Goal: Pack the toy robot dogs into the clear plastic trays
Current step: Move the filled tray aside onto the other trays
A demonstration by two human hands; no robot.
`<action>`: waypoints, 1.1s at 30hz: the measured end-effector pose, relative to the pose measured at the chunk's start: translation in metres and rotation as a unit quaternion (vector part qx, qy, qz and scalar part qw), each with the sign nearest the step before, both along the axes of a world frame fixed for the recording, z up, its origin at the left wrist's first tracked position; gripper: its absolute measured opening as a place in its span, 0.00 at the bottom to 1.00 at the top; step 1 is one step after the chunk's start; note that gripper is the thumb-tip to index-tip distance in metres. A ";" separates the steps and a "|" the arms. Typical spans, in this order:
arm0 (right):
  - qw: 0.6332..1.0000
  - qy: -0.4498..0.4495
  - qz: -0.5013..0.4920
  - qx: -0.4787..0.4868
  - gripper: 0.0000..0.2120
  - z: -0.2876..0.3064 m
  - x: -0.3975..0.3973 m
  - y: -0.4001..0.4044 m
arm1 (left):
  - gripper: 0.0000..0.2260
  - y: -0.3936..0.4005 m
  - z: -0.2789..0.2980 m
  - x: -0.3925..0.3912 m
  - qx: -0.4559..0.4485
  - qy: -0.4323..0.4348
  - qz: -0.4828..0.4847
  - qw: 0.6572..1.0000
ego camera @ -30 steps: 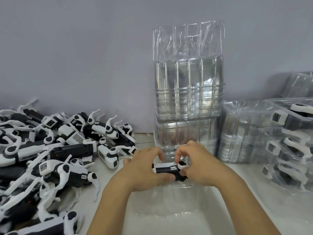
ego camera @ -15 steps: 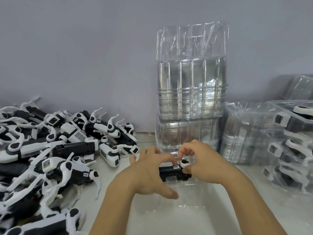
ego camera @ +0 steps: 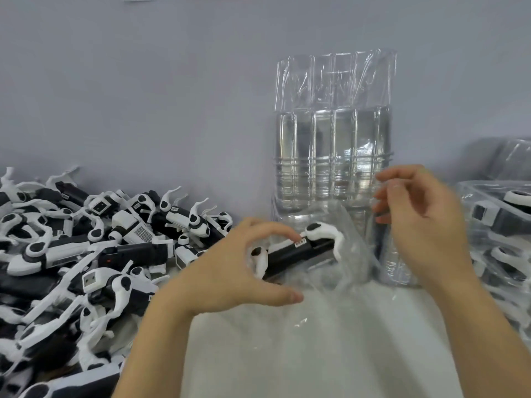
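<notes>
Head view: the left hand point(ego camera: 227, 271) curved round the near end of a toy robot dog point(ego camera: 298, 251), index fingertip point(ego camera: 293, 236) on its label, thumb apart; grip or mere press was unclear. The right hand point(ego camera: 416, 222) hovered loosely curled, holding nothing. The dog lay in a clear plastic tray point(ego camera: 353, 254) just before the tall tray stack point(ego camera: 330, 156); loose dogs point(ego camera: 86, 254) heaped left of it, packed trays point(ego camera: 500, 225) right.

Glossy clear plastic trays point(ego camera: 330, 156), matt black-and-white plastic dogs point(ego camera: 86, 254)
</notes>
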State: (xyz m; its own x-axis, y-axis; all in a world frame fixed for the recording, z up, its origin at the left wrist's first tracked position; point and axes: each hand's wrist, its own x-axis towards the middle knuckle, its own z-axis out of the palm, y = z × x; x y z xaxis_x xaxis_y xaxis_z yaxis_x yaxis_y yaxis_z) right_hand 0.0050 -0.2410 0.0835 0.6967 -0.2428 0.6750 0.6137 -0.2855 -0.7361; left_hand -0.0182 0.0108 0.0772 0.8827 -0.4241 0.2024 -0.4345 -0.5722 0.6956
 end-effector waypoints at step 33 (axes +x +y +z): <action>0.989 -0.046 0.124 -0.072 0.15 -0.018 -0.008 0.086 | 0.33 -0.014 -0.024 0.020 -0.664 0.213 0.021 0.717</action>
